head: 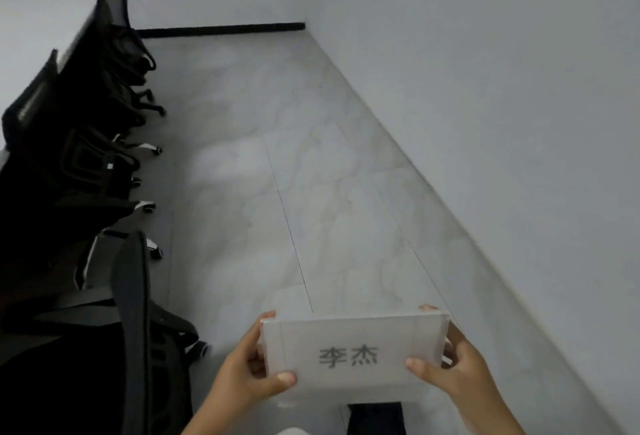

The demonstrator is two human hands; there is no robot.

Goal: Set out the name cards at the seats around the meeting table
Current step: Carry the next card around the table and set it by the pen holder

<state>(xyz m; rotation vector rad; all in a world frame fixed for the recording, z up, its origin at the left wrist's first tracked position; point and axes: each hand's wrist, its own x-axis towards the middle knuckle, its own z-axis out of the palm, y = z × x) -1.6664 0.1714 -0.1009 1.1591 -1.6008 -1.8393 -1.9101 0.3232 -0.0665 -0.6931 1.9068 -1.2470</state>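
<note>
I hold a white name card [353,355] with two dark printed characters in front of me, low in the view, above the floor. My left hand [254,370] grips its left edge, thumb on the face. My right hand [450,370] grips its right edge the same way. The card looks thick, possibly several stacked, but I cannot tell. The meeting table [38,15] shows as a pale surface at the far upper left, well away from the card.
A row of black mesh office chairs [79,143] on castors lines the table's side along the left. The nearest chair back [133,330] stands just left of my left hand. A marble-tiled floor aisle [294,175] runs ahead between the chairs and a white wall [485,88].
</note>
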